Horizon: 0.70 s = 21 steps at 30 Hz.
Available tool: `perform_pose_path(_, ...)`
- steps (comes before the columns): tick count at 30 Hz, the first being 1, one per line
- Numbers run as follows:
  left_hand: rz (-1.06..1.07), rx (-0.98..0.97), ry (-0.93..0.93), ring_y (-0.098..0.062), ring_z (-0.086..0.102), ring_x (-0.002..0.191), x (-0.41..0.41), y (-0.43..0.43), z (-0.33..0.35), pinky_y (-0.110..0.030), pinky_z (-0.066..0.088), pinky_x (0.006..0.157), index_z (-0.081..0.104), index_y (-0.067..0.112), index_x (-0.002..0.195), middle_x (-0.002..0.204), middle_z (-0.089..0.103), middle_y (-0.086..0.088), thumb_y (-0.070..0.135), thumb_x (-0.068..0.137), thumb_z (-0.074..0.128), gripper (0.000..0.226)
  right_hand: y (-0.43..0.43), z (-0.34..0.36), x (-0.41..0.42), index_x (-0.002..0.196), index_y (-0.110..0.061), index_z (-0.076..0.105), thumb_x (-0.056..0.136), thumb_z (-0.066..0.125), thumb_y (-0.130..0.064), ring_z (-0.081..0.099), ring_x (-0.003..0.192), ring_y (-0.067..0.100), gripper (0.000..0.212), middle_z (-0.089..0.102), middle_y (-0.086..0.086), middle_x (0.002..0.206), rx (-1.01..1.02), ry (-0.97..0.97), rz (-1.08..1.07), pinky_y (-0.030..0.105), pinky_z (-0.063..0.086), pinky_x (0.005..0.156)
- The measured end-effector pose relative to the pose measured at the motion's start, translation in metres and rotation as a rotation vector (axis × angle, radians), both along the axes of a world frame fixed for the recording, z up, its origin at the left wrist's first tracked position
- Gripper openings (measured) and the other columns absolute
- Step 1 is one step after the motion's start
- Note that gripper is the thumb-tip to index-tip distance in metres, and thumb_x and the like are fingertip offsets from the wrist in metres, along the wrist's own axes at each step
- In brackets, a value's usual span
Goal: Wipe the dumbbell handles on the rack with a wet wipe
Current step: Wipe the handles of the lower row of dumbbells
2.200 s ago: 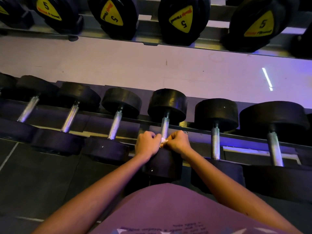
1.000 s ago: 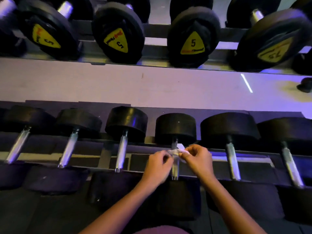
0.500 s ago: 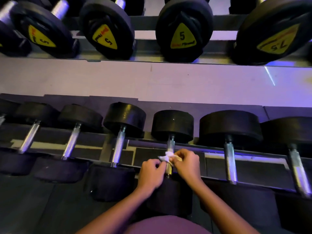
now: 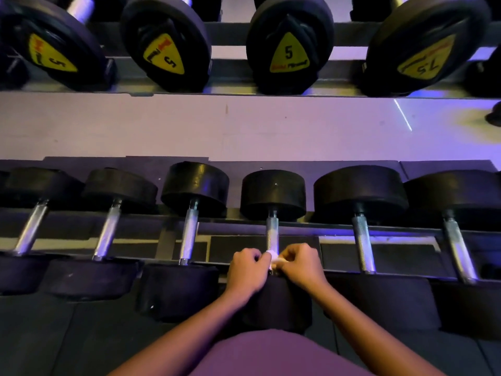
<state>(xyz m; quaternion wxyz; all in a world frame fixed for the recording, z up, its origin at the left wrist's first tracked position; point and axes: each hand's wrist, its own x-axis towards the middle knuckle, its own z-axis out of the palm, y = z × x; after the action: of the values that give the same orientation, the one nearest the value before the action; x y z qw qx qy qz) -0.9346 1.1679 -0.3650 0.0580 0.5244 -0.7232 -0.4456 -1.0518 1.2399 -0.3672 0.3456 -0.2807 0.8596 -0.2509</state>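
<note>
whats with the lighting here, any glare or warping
Head view: purple-blue cast throughout; blue glare streak along the grey metal rack rail; wide-angle distortion tilts the upper black dumbbells with yellow labels; the white wet wipe is overexposed.

On a dumbbell handle (image 4: 272, 234) of the lower rack tier (image 4: 401, 234), wet wipe (image 4: 274, 258) between left hand (image 4: 247, 270) and right hand (image 4: 303, 267)

open gaps between neighbouring handles (image 4: 188, 234), black dumbbell heads (image 4: 273, 194) blocking both ends

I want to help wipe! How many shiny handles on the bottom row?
6 handles: three at left, one with the wet wipe, two at right. Others may be hidden.
</note>
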Motion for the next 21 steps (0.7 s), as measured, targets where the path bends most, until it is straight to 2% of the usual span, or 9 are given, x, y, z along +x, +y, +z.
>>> perform_pose_path(3,-0.01,-0.002,-0.005,-0.023,0.06,0.064,0.0,0.0,-0.001,-0.037,0.045,0.06,0.065,0.009,0.06,0.058,0.061,-0.005,0.036,0.08,0.054,0.036,-0.004,0.0,0.001,0.062,-0.013,0.069,0.065,0.082,-0.026,0.067,0.066,0.013,0.019,0.069,0.001,0.062,-0.041,-0.034,-0.093,0.032,0.055,0.064)
perform_pose_path(6,-0.005,-0.001,-0.017,-0.023,0.058,0.063,0.001,0.0,-0.001,-0.032,0.036,0.055,0.059,0.012,0.055,0.054,0.054,0.0,0.034,0.086,0.055,0.038,-0.021,0.002,-0.004,0.065,-0.016,0.07,0.071,0.082,-0.026,0.062,0.062,0.008,0.017,0.069,-0.001,0.065,-0.145,-0.025,-0.183,0.023,0.044,0.056)
perform_pose_path(8,0.002,0.004,-0.022,-0.019,0.052,0.058,0.0,0.0,0.001,-0.031,0.032,0.052,0.056,0.013,0.054,0.052,0.051,0.002,0.034,0.087,0.055,0.039,-0.035,0.005,-0.013,0.076,-0.015,0.072,0.074,0.08,-0.018,0.063,0.071,0.01,0.008,0.069,0.0,0.072,-0.211,-0.023,-0.251,0.023,0.046,0.061)
perform_pose_path(12,-0.008,0.013,-0.025,-0.01,0.046,0.052,-0.001,0.001,0.007,-0.027,0.027,0.047,0.051,0.016,0.051,0.051,0.048,0.004,0.033,0.089,0.054,0.041,-0.054,0.007,-0.025,0.084,-0.014,0.069,0.078,0.078,-0.018,0.065,0.079,0.01,0.012,0.068,-0.001,0.08,-0.255,-0.059,-0.346,0.027,0.055,0.072)
perform_pose_path(17,-0.029,0.011,-0.015,-0.013,0.048,0.054,-0.001,0.0,0.004,-0.028,0.029,0.047,0.053,0.016,0.053,0.052,0.049,0.004,0.034,0.089,0.055,0.04,-0.039,0.007,-0.021,0.076,-0.016,0.07,0.072,0.083,-0.013,0.064,0.074,0.007,0.014,0.067,-0.004,0.074,-0.156,-0.049,-0.162,0.016,0.047,0.059)
perform_pose_path(21,-0.047,0.007,-0.011,-0.011,0.048,0.054,0.0,-0.001,0.002,-0.027,0.027,0.046,0.054,0.019,0.053,0.053,0.051,0.005,0.032,0.089,0.055,0.038,-0.019,-0.001,-0.009,0.071,-0.017,0.069,0.07,0.084,-0.019,0.07,0.071,0.009,0.015,0.071,-0.001,0.071,-0.081,-0.084,-0.068,0.029,0.059,0.068)
